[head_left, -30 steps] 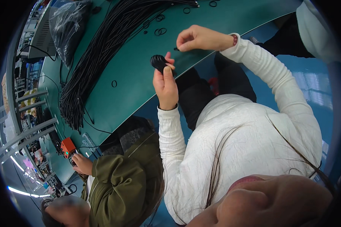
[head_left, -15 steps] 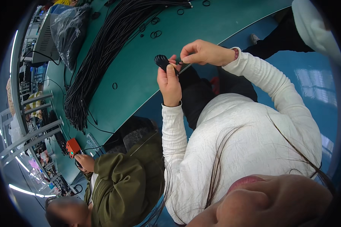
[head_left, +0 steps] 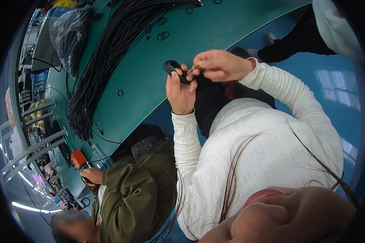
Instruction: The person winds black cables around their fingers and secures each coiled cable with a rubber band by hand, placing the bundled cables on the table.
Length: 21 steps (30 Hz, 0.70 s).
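My left hand (head_left: 180,96) is closed around a small coil of black cable (head_left: 170,67), held up over the table's near edge. Its thumb presses on the coil and the other fingers wrap behind it. Close beside it, my right hand (head_left: 222,65) pinches a thin dark strand (head_left: 193,69) between thumb and forefinger. The strand runs toward the coil; whether it is a cable end or a stretched band I cannot tell. Part of the coil is hidden behind my left fingers.
A long bundle of black cables (head_left: 103,52) lies across the green table (head_left: 138,87). Several black rings (head_left: 163,36) are scattered beyond my hands. A clear plastic bag (head_left: 70,34) stands far left. At lower left a co-worker's hand (head_left: 92,175) is by an orange device (head_left: 78,158).
My right hand has lowered slightly and come against the left hand's fingers, with the thin strand in its pinch. The coil in my left hand has turned, showing its loop more openly.
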Tool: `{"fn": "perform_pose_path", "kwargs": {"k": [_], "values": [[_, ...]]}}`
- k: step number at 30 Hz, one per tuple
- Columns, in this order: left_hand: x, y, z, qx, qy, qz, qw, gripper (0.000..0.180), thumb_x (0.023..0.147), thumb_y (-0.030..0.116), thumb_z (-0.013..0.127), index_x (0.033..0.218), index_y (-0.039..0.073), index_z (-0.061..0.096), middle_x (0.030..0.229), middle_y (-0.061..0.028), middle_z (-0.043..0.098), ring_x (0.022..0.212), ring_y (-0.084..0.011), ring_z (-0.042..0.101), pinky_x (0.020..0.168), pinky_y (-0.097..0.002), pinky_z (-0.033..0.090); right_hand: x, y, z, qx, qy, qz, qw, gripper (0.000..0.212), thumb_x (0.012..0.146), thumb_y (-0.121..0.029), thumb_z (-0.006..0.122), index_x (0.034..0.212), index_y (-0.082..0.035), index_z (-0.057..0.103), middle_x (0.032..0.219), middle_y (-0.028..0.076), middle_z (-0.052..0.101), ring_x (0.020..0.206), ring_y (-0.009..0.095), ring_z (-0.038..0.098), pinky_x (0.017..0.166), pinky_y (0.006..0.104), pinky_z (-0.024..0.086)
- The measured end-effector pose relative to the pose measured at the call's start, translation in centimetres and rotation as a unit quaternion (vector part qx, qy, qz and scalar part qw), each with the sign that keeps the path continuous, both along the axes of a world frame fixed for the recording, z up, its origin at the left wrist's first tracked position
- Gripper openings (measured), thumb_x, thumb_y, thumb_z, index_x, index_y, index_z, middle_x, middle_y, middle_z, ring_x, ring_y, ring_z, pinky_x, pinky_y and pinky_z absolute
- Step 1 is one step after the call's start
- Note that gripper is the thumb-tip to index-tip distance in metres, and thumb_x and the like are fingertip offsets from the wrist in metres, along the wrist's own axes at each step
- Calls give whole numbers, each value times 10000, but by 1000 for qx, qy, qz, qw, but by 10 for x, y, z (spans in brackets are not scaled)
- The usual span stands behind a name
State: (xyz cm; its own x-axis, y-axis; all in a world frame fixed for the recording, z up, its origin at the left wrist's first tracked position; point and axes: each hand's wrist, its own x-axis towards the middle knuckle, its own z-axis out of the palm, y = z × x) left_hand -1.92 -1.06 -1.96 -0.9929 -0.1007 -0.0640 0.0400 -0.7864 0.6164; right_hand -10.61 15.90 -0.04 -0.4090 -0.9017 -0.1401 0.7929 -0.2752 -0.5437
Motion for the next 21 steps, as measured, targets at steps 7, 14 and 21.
{"fn": "perform_pose_path", "kwargs": {"k": [7, 14, 21], "values": [[9, 8, -4, -62, 2, -91, 994, 180, 974, 212, 489, 991, 32, 490, 1017, -73, 511, 794, -129, 492, 539, -250, 404, -9, 18, 10, 131, 353, 225, 899, 213, 901, -54, 490, 1052, 38, 608, 714, 65, 600, 466, 59, 540, 378, 166, 350], [8, 7, 2, -214, -40, -55, 974, 174, 987, 192, 461, 1020, 24, 495, 914, -53, 525, 690, -126, 524, 603, -242, 441, -34, 37, 27, 225, 629, 60, 742, 562, 773, -48, 661, 1313, -120, 524, 775, 91, 668, 538, 142, 601, 477, 241, 470], [2, 4, 8, -423, 75, -233, 873, 199, 983, 175, 462, 1048, -6, 512, 919, -34, 525, 688, -106, 485, 613, -238, 420, -31, 2, 56, 258, 778, 162, 549, 538, 680, -191, 781, 1122, -87, 492, 797, 105, 650, 738, 266, 640, 631, 345, 483]]}}
